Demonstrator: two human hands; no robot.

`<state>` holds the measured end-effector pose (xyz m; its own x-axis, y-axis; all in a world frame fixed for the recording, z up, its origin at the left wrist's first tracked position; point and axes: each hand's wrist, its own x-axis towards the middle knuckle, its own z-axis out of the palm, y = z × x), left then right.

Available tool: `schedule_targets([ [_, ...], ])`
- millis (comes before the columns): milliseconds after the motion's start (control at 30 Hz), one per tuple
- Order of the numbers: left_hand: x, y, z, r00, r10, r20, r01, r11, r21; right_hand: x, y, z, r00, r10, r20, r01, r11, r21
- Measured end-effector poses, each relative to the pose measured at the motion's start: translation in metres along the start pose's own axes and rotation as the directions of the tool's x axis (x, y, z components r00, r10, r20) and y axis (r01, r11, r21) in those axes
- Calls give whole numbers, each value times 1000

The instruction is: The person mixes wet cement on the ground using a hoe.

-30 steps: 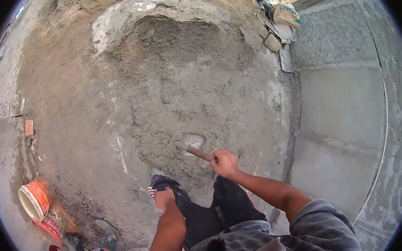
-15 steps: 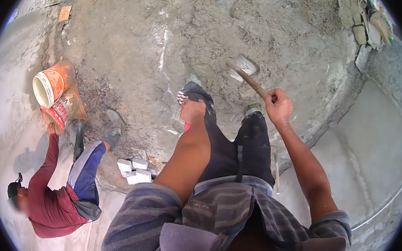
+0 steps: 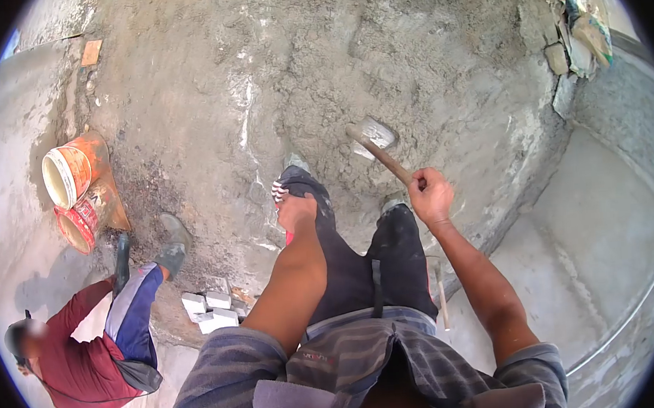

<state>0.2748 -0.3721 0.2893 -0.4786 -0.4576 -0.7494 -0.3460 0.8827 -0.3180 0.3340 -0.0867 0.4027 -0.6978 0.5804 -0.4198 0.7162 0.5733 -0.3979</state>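
Observation:
My right hand (image 3: 431,197) is closed round the wooden handle of a hoe (image 3: 384,157). The hoe's pale metal blade (image 3: 374,134) rests in wet grey mortar (image 3: 424,68), partly covered by the handle. To the left, my left hand (image 3: 297,211) lies over my bent left knee (image 3: 315,193), thumb on one side and its other fingers partly hidden. I wear dark trousers (image 3: 397,256), and my feet are on the mortar.
At left a co-worker (image 3: 95,357) crouches beside an orange bucket (image 3: 74,172) and a red bucket (image 3: 82,221), both tipped over. Pale blocks (image 3: 213,309) lie near my left side. Rubble and sacks (image 3: 577,42) line the far right edge; a thin stick (image 3: 441,294) lies behind my right leg.
The view has shifted, so most things appear further left. The co-worker's hand has come away from the red bucket. My hands keep their places on the knee and the hoe handle.

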Motion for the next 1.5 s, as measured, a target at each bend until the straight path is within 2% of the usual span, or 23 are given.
schedule_targets([
  [300,-1,2,-4,1000,4,-8,-4,1000,-14,0,0,0,999,7,37,-6,1000,-23],
  [533,-6,1,-4,999,-6,-42,5,1000,-19,-2,-2,-1,1000,-7,2,7,1000,18],
  [567,-10,3,-13,1000,-10,1,10,1000,-18,-2,-2,-1,1000,-7,6,7,1000,6],
  [667,4,-5,9,999,12,-34,-13,999,-42,-4,0,1,1000,-9,15,9,1000,0],
  [700,6,-3,9,1000,-15,6,15,1000,-26,-3,-1,1,999,16,35,-16,1000,-1],
  [733,5,-3,9,1000,-23,-11,23,999,-25,-2,6,7,1000,-17,-6,17,999,-49],
  [767,-3,0,-5,998,-46,35,48,997,-54,-3,7,8,1000,-17,-10,17,999,-37],
  [800,-2,-1,-1,999,-33,3,33,998,-55,-2,4,5,1000,-11,-9,11,1000,-26],
  [900,0,1,0,999,-27,-34,25,999,-48,-2,-3,-1,997,64,53,-63,998,-24],
  [1000,3,6,-5,999,-29,-15,28,999,-43,-1,-7,-7,989,67,134,-62,997,-39],
  [1100,4,9,-10,1000,-25,2,25,999,-45,0,-7,-6,994,55,92,-52,998,-35],
  [1300,3,10,-14,999,-32,28,34,998,-49,-2,-9,-7,985,98,139,-92,995,-51],
  [1400,1,11,-16,999,-28,36,29,999,-36,-1,-11,-13,983,70,167,-58,995,-79],
  [1500,0,12,-16,999,-23,36,24,999,-28,-2,-4,-5,991,31,129,-25,999,-47],
])
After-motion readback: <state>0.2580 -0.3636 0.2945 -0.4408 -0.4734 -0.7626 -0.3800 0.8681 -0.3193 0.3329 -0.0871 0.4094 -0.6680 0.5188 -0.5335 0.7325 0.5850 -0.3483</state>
